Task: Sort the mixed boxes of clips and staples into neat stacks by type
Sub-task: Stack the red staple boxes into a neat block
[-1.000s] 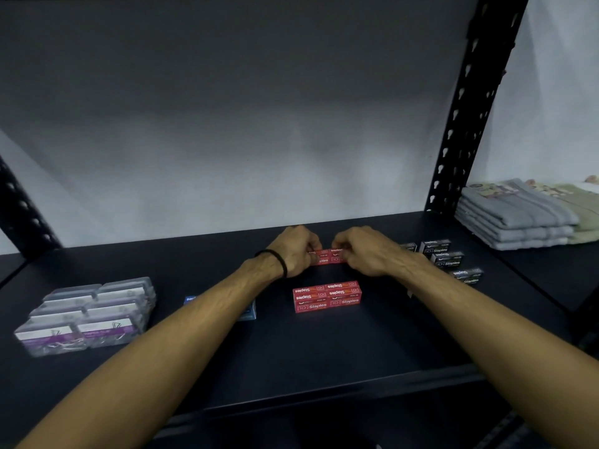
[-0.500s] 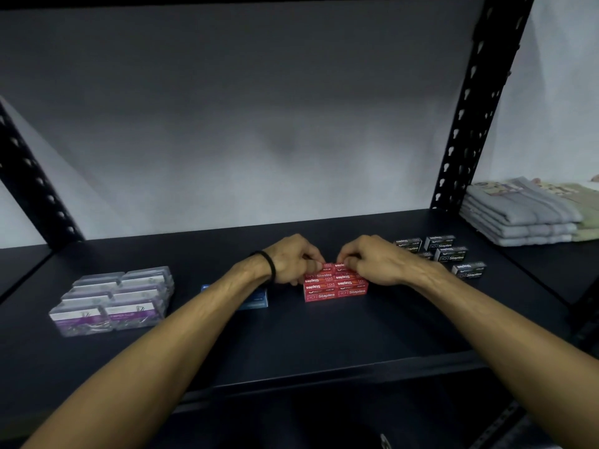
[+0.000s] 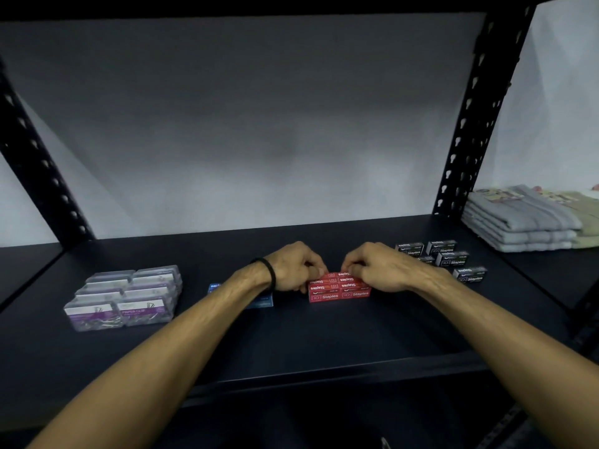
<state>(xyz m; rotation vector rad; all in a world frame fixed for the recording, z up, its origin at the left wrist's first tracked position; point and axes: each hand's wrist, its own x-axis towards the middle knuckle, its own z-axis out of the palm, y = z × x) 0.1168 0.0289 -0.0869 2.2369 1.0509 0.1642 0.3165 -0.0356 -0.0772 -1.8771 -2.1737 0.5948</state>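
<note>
- Paper-clip boxes (image 3: pixel 124 296), far left of shelf (image 3: pixel 324 345): clear cases, purple labels, already grouped in a tidy two-wide block. Look done.
- Blue box (image 3: pixel 259 301) just right of that, mostly hidden under left forearm. Type unreadable; appears not yet grouped with anything.
- Left hand (image 3: pixel 293 268), black band at wrist: fingers curled, grip pinching left end of top red box. Thumb side hidden, so contact depth unclear.
- Red staples stack (image 3: pixel 338 286), shelf centre: front row of two boxes flat on shelf, labels facing camera, more red boxes on top and behind. Top layer sits between both hands, roughly square to the row below.
- Right hand (image 3: pixel 377 270): fingers curled, grip pinching right end of same top layer. Mirrors left.
- Step in hand, by judgement: seating and aligning top red boxes on the red stack.
- Black staples boxes (image 3: pixel 453 259), right of right hand: five or so, scattered, gaps between, none stacked. Well apart from red stack.
- Folded towels (image 3: pixel 522 222) on next bay, far right. Not part of task.
- Next move likely calls for: both grips released, edges checked flush, then reach right to gather black boxes into one stack. Blue box to sort after.
</note>
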